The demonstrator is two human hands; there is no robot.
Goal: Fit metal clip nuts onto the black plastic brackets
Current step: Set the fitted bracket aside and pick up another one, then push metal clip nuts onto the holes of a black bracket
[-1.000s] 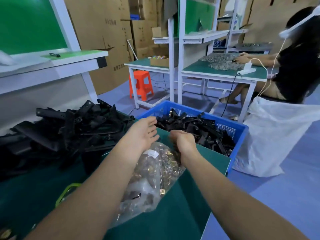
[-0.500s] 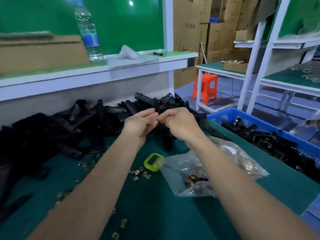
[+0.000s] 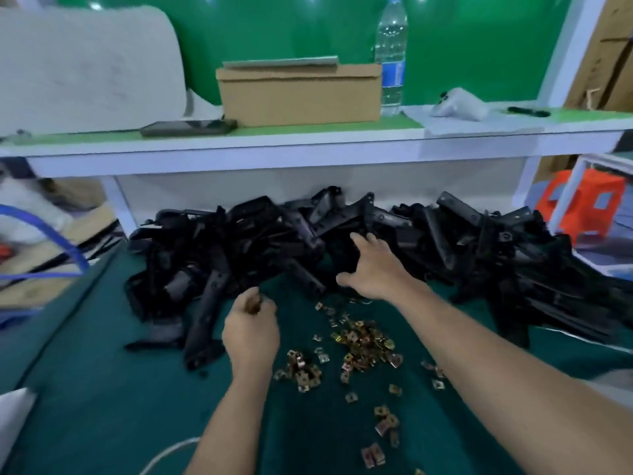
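The left hand [image 3: 251, 332] is held clenched just short of the near edge of the pile of black brackets [image 3: 342, 234]. Something small and brownish, probably a few of the clip nuts [image 3: 254, 303], is pinched at its fingertips, but it is too blurred to be made out properly. The right hand [image 3: 373, 269] is laid on the middle of the pile with fingers spread and straight, and nothing is grasped. The rest of the clip nuts are scattered on the green mat [image 3: 102, 406] in front of the pile, between the two forearms. Behind and above the pile a white shelf [image 3: 308, 145] is seen, on which a cardboard box [image 3: 298, 94] and a water bottle [image 3: 390, 56] are set. The pile's right end is cut off by the frame edge.
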